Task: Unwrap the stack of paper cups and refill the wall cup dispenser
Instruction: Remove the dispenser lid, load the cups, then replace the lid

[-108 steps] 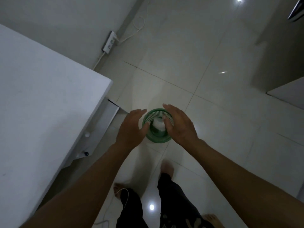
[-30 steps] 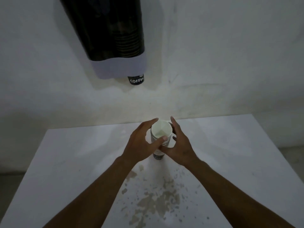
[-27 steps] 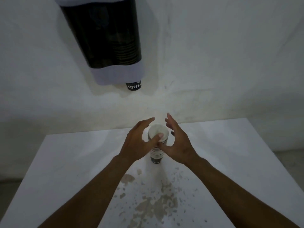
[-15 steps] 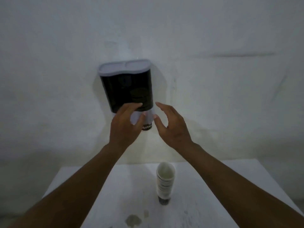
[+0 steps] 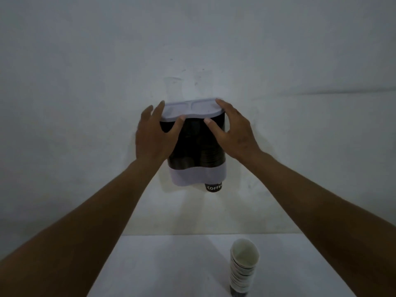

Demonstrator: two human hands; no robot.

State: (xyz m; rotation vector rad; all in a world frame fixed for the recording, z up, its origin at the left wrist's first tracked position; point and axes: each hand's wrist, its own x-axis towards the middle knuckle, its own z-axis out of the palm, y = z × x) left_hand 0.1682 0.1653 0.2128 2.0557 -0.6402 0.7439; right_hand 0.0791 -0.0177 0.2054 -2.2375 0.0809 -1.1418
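The wall cup dispenser (image 5: pixel 196 146) has a dark see-through body, a pale base and a pale lid (image 5: pixel 190 109). One cup marked COFFEE (image 5: pixel 214 187) pokes out of its bottom. My left hand (image 5: pixel 154 133) grips the lid's left end, fingers at the side and thumb under the front edge. At the lid's right end my right hand (image 5: pixel 233 133) holds on the same way. The lid sits flat on the dispenser. An unwrapped stack of paper cups (image 5: pixel 243 269) stands upright on the white table (image 5: pixel 160 264) below, touched by neither hand.
A plain pale wall (image 5: pixel 85 103) fills the view behind the dispenser. The table's back edge meets the wall. The cup stack stands to the right of the table's middle, under my right forearm.
My hands let go of the cup stack on the table and rose to the dispenser. From its lower front they moved up to the lid. Earlier I stood over a green bin.
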